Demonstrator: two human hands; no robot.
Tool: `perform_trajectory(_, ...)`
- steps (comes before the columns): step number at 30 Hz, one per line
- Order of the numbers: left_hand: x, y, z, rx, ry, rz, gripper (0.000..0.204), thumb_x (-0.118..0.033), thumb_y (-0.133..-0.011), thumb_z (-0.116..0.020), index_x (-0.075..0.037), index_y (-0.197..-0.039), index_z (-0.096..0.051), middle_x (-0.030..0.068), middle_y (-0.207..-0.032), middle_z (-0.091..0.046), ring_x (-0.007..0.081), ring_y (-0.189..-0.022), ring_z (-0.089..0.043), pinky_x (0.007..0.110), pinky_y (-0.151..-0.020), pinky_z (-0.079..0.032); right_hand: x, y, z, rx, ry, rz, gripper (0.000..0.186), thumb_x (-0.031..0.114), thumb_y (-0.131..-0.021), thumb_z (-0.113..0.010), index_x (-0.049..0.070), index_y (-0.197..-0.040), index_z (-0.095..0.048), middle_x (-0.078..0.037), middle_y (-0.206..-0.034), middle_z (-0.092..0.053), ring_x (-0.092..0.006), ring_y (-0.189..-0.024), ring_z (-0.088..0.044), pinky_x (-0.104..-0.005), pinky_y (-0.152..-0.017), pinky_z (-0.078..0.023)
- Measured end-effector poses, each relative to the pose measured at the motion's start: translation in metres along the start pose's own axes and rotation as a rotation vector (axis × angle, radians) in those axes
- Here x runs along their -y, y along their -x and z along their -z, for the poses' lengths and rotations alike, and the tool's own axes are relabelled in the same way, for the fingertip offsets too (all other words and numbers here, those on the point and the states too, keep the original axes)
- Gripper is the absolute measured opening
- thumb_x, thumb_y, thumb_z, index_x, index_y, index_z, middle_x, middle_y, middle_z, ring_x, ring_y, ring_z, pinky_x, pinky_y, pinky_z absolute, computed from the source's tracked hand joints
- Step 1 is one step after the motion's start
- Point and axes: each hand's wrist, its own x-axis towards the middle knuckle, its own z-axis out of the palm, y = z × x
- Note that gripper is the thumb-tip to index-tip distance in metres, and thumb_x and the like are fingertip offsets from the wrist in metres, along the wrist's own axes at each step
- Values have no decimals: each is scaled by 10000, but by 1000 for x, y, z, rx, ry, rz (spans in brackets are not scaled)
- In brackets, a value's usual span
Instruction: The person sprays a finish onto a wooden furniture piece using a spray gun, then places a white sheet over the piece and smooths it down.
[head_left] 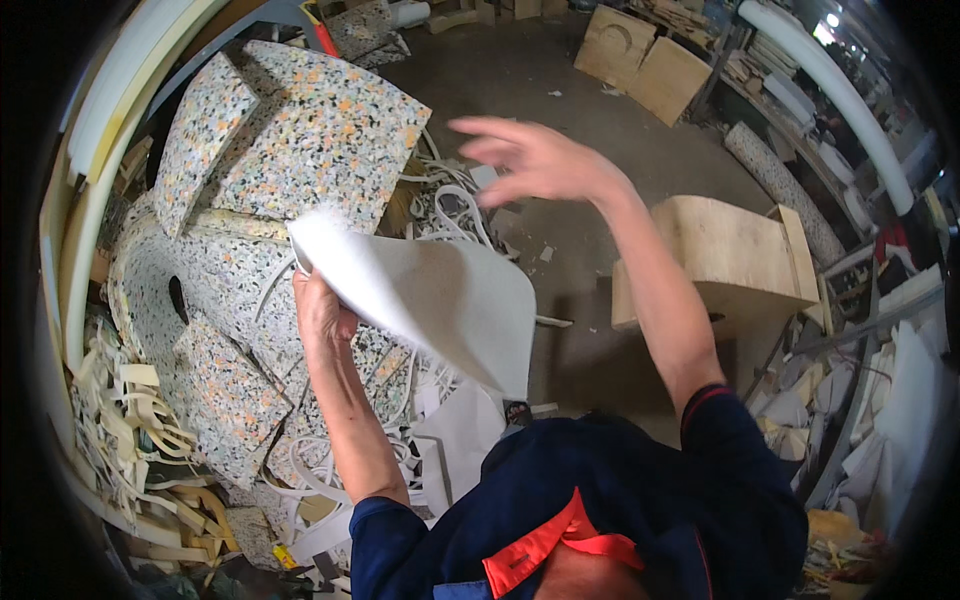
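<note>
My left hand is closed around one end of a white, soft-looking sheet, perhaps foam or felt. The sheet curls upward at the gripped end, and its wide rounded part hangs toward my body. Above the sheet and to its right, my right hand is in the air, fingers stretched apart, holding nothing and slightly blurred. Just beyond the sheet leans a large speckled foam slab with a smaller speckled piece against it. More speckled foam lies under my left forearm.
White and cream offcut strips lie tangled behind the sheet and pile up at the left. A wooden box stands on the floor to the right. Wooden panels lean at the back. Racks with scraps line the right side.
</note>
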Motion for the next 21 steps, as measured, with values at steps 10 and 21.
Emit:
perform_trajectory(10, 22, -3, 37, -29, 186, -27, 283, -200, -936, -674, 17, -1115, -642, 114, -948, -706, 191, -803, -667, 309, -732, -539, -167, 140, -216, -274, 451, -422, 1068, 238, -714, -791, 17, -1542, -153, -244, -1553, -288, -366, -1387, -401, -425, -1098, -414)
perform_trajectory(21, 15, -26, 35, -98, 168, -130, 257, -193, -911, -704, 9, -1066, -667, 101, -921, -705, 177, -764, -656, 302, -699, -524, -55, 85, -130, -793, 663, 284, 698, 252, -781, -796, 57, -1389, -515, -277, -1472, -415, -447, -1289, -439, -482, -1035, -412)
